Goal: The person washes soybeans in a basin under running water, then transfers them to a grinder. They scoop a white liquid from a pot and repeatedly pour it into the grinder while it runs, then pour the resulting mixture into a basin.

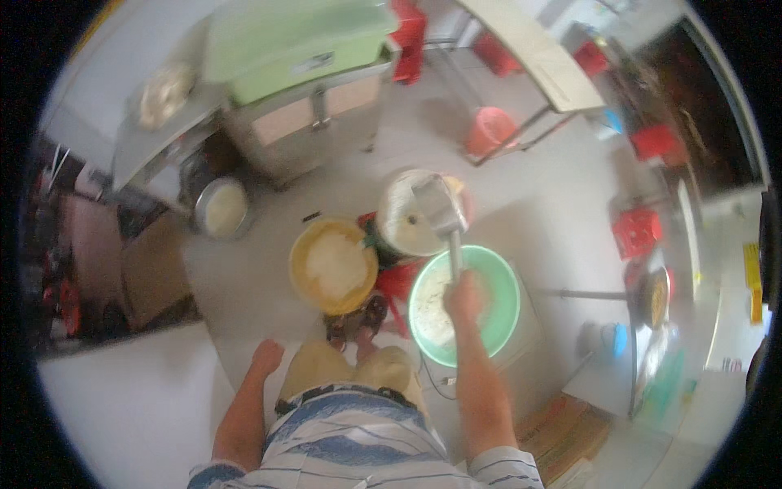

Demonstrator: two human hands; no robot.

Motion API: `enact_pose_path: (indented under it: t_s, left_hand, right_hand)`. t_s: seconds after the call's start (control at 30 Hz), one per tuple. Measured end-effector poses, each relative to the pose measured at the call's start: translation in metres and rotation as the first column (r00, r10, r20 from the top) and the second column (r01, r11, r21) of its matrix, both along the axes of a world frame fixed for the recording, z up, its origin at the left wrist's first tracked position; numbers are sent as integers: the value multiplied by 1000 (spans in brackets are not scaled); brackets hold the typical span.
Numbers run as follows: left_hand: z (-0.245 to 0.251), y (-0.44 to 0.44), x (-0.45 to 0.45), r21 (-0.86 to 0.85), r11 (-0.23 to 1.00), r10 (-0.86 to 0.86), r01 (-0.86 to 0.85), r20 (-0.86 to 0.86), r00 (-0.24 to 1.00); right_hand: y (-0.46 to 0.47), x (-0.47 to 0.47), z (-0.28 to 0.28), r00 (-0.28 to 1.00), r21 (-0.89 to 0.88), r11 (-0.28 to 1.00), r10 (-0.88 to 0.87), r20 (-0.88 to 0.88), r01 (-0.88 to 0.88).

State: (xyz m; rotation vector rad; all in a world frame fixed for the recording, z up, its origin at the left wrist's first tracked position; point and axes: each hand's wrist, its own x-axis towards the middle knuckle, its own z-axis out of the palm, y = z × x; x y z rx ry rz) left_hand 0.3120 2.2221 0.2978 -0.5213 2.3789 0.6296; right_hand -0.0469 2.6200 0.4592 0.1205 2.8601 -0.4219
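My right hand (465, 299) is closed around the handle of a metal scoop (438, 206), above a green plastic basin (504, 305). Pale, whitish material lies in the left part of that basin. The scoop's head is over a round white container (400, 229) with a dark spot near its middle; what the scoop holds cannot be told. To its left stands a yellow tub (300, 287) with pale, powdery-looking contents. My left hand (267, 357) hangs at my left side, fingers curled, with nothing visible in it.
A red stool (397, 281) is between the tubs, close to my feet. A metal bowl (242, 229) with pale contents sits by the counter at left. A large light-green bin (311, 67) is ahead. Farther right are a pink bucket (489, 131), a long table (544, 55) and several red stools.
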Motion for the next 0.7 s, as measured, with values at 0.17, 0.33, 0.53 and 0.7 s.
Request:
enact_pose_path:
  t_s: [0.17,0.33,0.53,0.7]
  left_hand:
    - [-13,-16,-50,-15,999,-44,42,-148,988]
    - [-22,-24,-91,-53,970,241,-237,314,918]
    - [24,-24,-100,26,999,33,-35,80,996]
    - [47,-26,-109,119,980,150,-159,82,985]
  right_hand:
    - [31,37,-13,825,-669,490,-411,388,559]
    - [67,112,-18,636,-615,300,-628,449,730]
    - [99,179,-43,615,-58,625,-741,270,778]
    - [94,187,-84,683,106,689,-725,89,717]
